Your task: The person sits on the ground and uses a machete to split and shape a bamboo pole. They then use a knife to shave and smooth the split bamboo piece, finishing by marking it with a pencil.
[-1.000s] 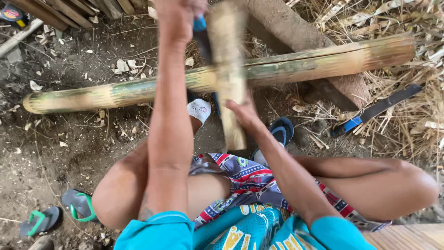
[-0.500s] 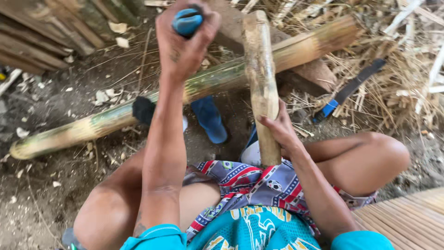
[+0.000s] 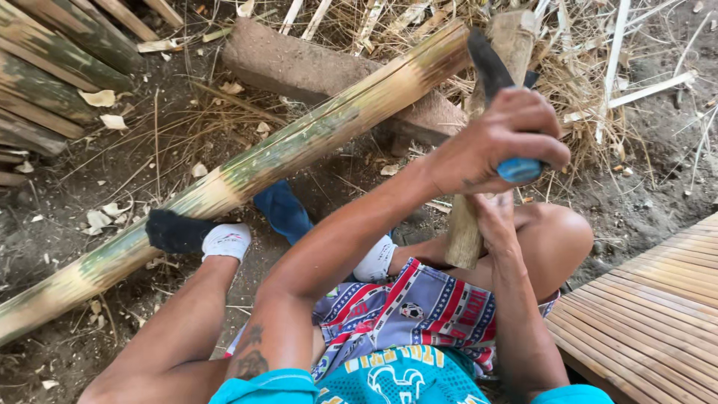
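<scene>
while the left hand (image 3: 499, 142) grips a knife (image 3: 493, 82) above, the right hand (image 3: 495, 221) clasps the upright stick (image 3: 479, 172), blade along its axis.

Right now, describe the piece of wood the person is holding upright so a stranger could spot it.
Find the long bamboo pole lying slantwise over the dirt. Near its upper end the right hand grips a short pale wood billet, upright while the pole and stacked bamboo lie flat.

Teal short sleeves (image 3: 263, 387), patterned red-blue shorts (image 3: 419, 314) at bottom center, 2 white-and-black socks (image 3: 196, 236), perhaps a tattoo (image 3: 249, 357) on the left forearm.
</scene>
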